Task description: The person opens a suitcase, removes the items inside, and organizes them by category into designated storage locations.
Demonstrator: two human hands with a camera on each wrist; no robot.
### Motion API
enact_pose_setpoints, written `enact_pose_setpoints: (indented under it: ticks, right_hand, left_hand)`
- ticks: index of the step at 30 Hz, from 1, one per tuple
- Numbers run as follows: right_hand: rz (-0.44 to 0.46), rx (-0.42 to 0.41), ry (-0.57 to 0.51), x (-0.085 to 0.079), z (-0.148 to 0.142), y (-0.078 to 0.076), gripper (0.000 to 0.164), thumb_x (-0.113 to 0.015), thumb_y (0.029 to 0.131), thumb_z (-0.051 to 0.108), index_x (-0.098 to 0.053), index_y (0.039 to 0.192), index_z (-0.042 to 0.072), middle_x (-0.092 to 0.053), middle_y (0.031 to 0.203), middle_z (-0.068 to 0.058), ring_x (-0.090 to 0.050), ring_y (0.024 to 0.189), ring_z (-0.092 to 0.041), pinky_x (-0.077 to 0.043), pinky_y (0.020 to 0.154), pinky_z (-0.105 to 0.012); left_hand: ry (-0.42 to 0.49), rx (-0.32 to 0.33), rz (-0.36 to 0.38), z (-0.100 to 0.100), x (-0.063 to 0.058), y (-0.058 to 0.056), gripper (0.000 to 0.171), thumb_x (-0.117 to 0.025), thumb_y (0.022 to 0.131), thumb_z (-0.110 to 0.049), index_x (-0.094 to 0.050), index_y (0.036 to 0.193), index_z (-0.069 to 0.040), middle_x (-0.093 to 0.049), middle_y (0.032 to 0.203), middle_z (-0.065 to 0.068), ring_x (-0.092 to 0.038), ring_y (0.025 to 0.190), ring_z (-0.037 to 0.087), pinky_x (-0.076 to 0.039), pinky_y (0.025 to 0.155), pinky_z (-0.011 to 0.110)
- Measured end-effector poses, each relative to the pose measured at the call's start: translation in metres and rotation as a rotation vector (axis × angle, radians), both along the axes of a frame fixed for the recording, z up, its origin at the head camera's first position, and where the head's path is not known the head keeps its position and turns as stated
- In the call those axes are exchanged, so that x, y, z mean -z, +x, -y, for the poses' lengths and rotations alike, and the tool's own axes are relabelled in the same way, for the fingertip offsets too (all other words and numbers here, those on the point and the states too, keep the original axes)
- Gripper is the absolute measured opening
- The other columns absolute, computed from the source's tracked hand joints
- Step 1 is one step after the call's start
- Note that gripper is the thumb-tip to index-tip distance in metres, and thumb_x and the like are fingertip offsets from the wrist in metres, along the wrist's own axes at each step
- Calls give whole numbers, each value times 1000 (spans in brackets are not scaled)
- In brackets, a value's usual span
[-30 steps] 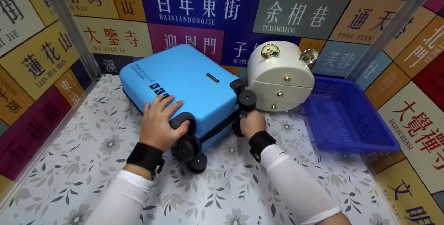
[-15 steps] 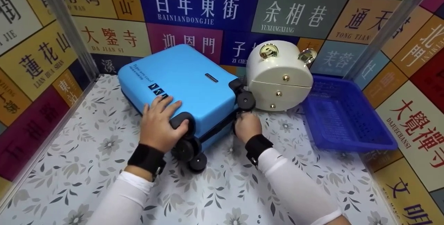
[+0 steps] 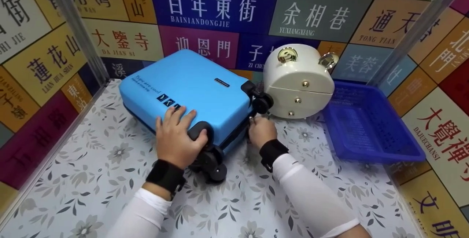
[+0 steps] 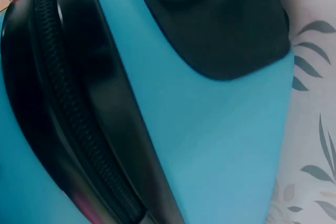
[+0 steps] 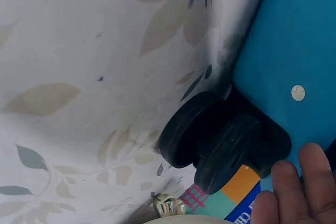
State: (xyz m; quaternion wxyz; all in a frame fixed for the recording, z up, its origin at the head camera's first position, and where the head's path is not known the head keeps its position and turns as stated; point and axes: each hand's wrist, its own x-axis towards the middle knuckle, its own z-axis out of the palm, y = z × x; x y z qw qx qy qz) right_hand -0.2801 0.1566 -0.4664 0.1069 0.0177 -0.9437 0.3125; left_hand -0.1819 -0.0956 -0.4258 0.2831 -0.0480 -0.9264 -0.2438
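Observation:
A light blue suitcase with black corner wheels lies flat, its wheeled end facing me. My left hand rests on its near corner, fingers spread on the lid and thumb over the black wheel housing. In the left wrist view a black zipper runs along the suitcase's side. At the wheeled end, my right hand has curled fingers at the seam, just below the right wheel, and pinches a small shiny zipper pull. The right wrist view shows some of its fingers close to the blue shell.
A cream rounded box with gold knobs and gold ears stands just right of the suitcase. Beyond it sits a blue plastic basket. Sign-printed walls enclose the flower-patterned surface at the back and sides.
The suitcase has turned slightly counterclockwise, its near corner shifting right with my left hand on it. My right hand has moved a little left along the seam, away from the right wheel.

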Motion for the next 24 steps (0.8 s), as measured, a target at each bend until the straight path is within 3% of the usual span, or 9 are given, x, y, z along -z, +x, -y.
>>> enact_pose_setpoints:
  ticks: [6,14,21,24]
  right_hand:
    - [-23,-75,6,1,5,8,30,-60,106,19,-74,84,3,-76,81,-13,-72,80,-36,-56,75,-50]
    - [6,-55,-3,0,9,3,31,-58,108,23,-77,92,3,-76,82,-12,-71,79,-35,-56,77,-49]
    - [-6,-55,18,0,7,-6,32,-58,107,22,-75,88,4,-76,84,-17,-73,84,-40,-57,80,-52]
    - [-32,-59,35,-1,7,-10,31,-59,107,22,-76,91,3,-78,90,-19,-75,90,-43,-58,85,-54]
  left_hand:
    - [-1,-35,3,-6,-1,3,60,-69,91,-49,-67,143,-20,-58,154,13,-40,152,40,-20,124,72]
    - [-42,-54,-13,-14,1,8,65,-66,92,-53,-65,144,-15,-57,153,16,-41,150,43,-24,122,72]
    - [-89,-49,69,-25,-1,16,69,-62,95,-56,-58,150,-15,-53,157,16,-37,153,43,-21,127,67]
    - [-125,-11,90,-27,-4,20,71,-60,96,-55,-54,154,-14,-50,160,16,-35,154,44,-20,127,66]
